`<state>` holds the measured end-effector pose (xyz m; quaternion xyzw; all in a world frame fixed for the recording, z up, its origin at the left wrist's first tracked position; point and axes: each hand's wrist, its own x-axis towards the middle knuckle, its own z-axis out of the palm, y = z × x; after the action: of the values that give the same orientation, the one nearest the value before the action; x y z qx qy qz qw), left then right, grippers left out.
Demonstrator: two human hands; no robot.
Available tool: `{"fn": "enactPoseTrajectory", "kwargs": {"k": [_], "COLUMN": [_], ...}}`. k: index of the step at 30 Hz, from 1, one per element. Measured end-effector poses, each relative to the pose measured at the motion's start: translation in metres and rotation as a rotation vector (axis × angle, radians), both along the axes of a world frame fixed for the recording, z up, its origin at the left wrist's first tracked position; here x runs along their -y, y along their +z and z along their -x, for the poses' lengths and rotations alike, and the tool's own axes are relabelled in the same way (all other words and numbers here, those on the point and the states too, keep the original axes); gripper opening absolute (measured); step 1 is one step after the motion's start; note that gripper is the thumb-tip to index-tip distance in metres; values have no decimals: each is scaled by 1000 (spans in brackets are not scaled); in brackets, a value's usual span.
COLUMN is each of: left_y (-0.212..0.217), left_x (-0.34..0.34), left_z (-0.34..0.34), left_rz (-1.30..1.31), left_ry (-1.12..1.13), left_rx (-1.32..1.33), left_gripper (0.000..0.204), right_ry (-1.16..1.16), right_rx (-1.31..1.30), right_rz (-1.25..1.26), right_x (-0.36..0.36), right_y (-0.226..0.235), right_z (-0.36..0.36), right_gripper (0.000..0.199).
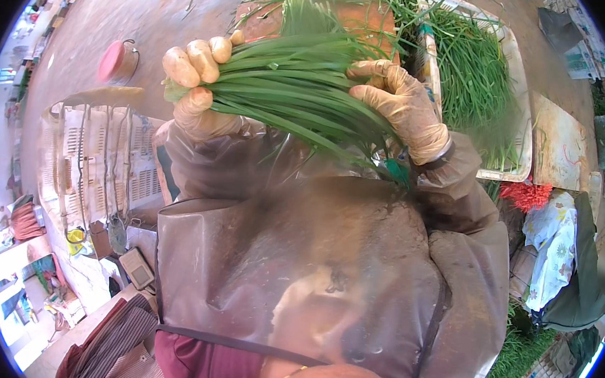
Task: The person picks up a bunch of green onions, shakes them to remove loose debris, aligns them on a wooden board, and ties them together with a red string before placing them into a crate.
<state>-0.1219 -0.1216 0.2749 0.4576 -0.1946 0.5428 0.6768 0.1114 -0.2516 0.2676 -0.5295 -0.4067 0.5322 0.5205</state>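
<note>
Green, long-leaved chives in a thick bundle (296, 89) sit clamped in both my gloved hands: left hand (197, 85) fisted round the cut stalk end, right hand (401, 104) closed over the leafy middle. I'd keep the stalk ends level and grip firm. Behind the bundle lies a white plastic tray (520, 85) of loose greens; left of it, a pink round lid (117, 61). My brown plastic apron (296, 274) crowds underneath.

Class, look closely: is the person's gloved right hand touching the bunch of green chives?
Touching. The head view shows the right hand with its fingers laid on the bunch of green chives, no gap showing.
</note>
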Motion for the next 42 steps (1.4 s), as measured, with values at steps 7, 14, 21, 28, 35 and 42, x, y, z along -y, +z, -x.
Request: {"fn": "enactPoseTrajectory", "kwargs": {"k": [7, 14, 21, 28, 35, 42], "left_y": [1, -6, -35, -18, 32, -31], "left_x": [1, 0, 11, 22, 40, 77], "left_z": [8, -4, 1, 6, -55, -99], "left_rz": [-4, -81, 8, 193, -919, -1447], "left_ry": [-18, -62, 137, 93, 579, 723], "left_rx": [15, -71, -437, -297, -568, -861], "left_gripper": [24, 23, 26, 26, 18, 3], "right_ry": [147, -9, -146, -241, -351, -293], "right_rx": [-109, 24, 434, 1465, 944, 869], "right_rz": [46, 90, -387, -200, -68, 32], "right_x": [-4, -12, -8, -53, -39, 0], "right_y": [-2, 4, 45, -19, -53, -46], "right_z": [-7, 3, -35, -145, -152, -135], "right_gripper": [27, 20, 5, 27, 19, 18]}}
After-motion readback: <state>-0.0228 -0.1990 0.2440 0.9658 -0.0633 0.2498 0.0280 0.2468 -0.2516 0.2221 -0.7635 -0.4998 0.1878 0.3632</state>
